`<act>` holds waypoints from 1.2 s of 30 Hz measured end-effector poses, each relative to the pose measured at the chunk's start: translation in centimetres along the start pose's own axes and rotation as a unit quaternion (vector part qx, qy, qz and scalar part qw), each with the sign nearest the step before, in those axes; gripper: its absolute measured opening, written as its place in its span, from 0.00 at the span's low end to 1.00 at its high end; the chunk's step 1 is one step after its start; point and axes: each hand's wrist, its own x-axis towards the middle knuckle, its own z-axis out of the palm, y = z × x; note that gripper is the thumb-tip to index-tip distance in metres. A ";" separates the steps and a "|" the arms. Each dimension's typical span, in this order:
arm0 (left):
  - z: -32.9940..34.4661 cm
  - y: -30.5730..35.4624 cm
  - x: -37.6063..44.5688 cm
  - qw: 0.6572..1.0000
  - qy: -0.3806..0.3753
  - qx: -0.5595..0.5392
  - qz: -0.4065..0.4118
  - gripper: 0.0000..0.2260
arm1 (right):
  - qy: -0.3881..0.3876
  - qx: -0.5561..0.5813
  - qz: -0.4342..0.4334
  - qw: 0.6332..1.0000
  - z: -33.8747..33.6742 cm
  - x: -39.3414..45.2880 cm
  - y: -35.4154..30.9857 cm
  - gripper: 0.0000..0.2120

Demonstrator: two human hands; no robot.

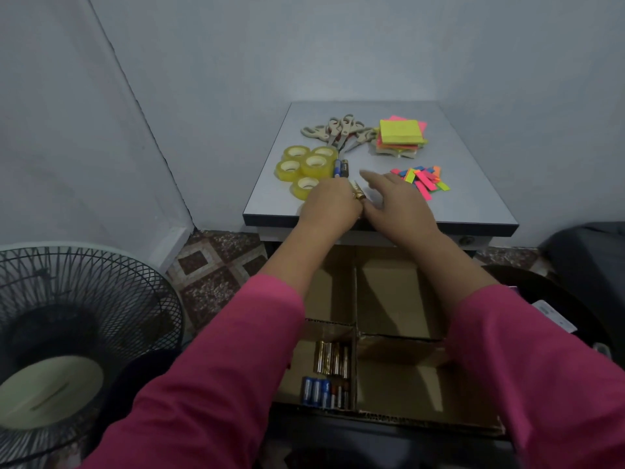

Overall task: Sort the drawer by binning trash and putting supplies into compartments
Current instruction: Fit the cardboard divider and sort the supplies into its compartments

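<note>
Now gathering batteries [342, 168] off counter [473, 201]: left hand [329, 204] grip holds gold ones, right hand [394, 201] grip wide. Next: drop into box [399, 292] near-left compartment.

Gold batteries [357, 192] lie on the table between tape rolls [306, 165] and neon tabs [422, 179].

grey table [473, 198]: tape rolls [306, 165], scissors [340, 130], sticky notes [400, 137], coloured tabs [422, 181], batteries [341, 168].

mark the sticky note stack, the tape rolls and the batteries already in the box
sticky note stack [400, 132]: head view, top yellow sheet.
tape rolls [315, 164]: head view, centre roll's top face.
batteries in the box [332, 359]: head view, gold row.
</note>
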 end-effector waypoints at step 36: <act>7.1 -7.9 -16.5 0.940 -0.313 0.059 -0.124 0.10 | 0.011 0.399 0.280 0.873 2.3 -14.7 -3.3 0.11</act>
